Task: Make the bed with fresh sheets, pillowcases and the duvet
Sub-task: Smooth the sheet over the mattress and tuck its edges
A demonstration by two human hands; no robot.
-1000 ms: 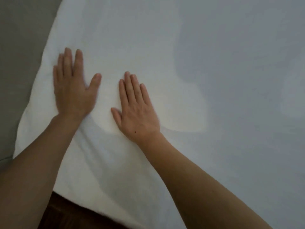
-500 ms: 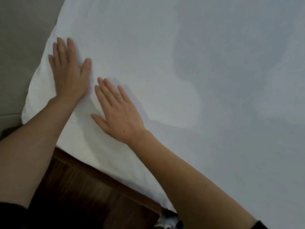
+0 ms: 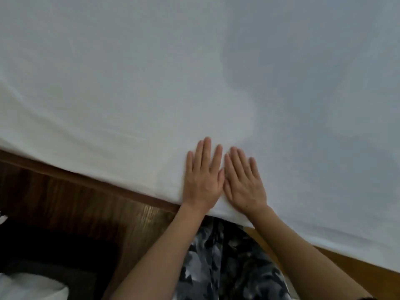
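Nearest: patterned trousers (image 3: 227, 263) and wooden floor (image 3: 75, 204) below the bed's near edge; a white bundle (image 3: 30, 286) on the floor to the left, unidentifiable. At that edge, left hand (image 3: 202, 180) and right hand (image 3: 245, 185) lie flat side by side on the white sheet (image 3: 151, 94) — fingers straight, close together, gripping nothing, thumbs nearly touching. Beyond the hands, sheet spread approx. smooth, faint creases left. Judgement: sheet stage near done — pillowcases, duvet not in view, presumably outstanding.
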